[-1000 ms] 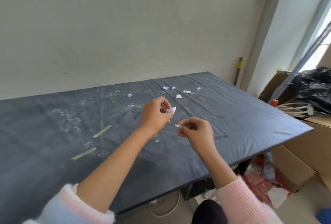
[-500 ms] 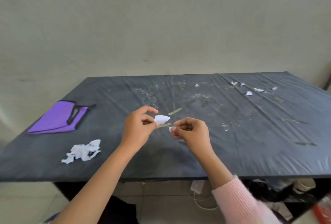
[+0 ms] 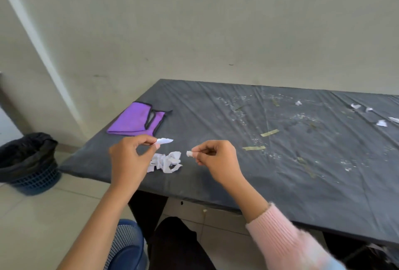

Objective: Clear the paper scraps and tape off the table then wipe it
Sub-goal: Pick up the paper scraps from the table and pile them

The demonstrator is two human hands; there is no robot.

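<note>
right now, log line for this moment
left hand: pinches paper scrap | right hand: pinches smaller scrap | scrap pile: on table

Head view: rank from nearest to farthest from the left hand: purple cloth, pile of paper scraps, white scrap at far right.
1. pile of paper scraps, just right of the left hand.
2. purple cloth, beyond the hand, at the table's left end.
3. white scrap, far right of the table.

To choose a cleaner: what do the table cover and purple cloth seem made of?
Table cover: probably thin plastic sheet, dark grey, faint sheen, fine stretched wrinkles. Purple cloth: likely microfibre, matte, softly folded, black stitched edging.
</note>
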